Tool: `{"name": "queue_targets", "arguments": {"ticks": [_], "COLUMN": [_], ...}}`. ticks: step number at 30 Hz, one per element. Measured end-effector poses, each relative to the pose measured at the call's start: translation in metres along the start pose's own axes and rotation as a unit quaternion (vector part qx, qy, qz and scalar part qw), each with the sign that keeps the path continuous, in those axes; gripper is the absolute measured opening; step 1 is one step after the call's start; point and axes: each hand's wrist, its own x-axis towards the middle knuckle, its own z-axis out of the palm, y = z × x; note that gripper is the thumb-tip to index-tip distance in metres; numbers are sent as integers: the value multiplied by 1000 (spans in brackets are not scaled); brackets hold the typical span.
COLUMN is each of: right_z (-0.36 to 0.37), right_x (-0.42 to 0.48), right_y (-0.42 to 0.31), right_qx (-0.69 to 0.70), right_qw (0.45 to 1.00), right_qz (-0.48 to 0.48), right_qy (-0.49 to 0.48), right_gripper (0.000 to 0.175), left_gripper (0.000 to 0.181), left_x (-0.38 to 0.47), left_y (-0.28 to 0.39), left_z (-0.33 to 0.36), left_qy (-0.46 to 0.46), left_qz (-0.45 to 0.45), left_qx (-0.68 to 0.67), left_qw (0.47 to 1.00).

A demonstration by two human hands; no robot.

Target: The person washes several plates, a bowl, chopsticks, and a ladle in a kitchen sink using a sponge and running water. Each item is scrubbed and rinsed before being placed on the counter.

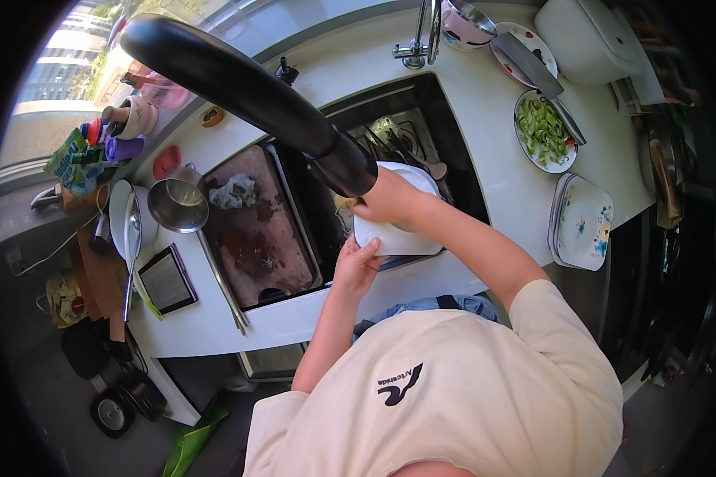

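Note:
Over the black sink (468,173), my left hand (358,262) grips the near left edge of a white dish (403,241), thumb on top. My right hand (394,194) reaches onto the same dish under the black faucet spout (340,155); its fingers are partly hidden by the spout, so whether it holds something cannot be told. Another white dish or bowl (420,176) shows just behind that hand. Long dark utensils and a metal rack lie in the basin beyond. A crumpled grey-blue cloth (234,192) lies on the stained brown board (244,238) left of the basin.
Left are a long-handled steel pan (179,206), a white bowl (149,214) and a tablet (168,279). Right are a cleaver (528,65) across a plate, an oval plate of sliced green vegetables (546,128) and stacked floral dishes (585,223). A chrome tap (416,50) stands behind the sink.

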Motion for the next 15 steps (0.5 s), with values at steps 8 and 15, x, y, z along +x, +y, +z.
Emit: {"name": "queue_targets", "arguments": {"ticks": [8, 15], "right_z": [7, 61], "right_x": [-42, -88], "right_y": [102, 21], "right_qx": [126, -39], "right_qw": [958, 967], "right_qz": [216, 104], "right_qy": [140, 231], "right_gripper": [37, 50], "left_gripper": [40, 40], "left_x": [4, 21], "left_y": [9, 15], "left_z": [-11, -16], "left_qy": [80, 147], "left_qz": [80, 126], "left_qx": [-148, -157], "left_qw": [983, 969]}}
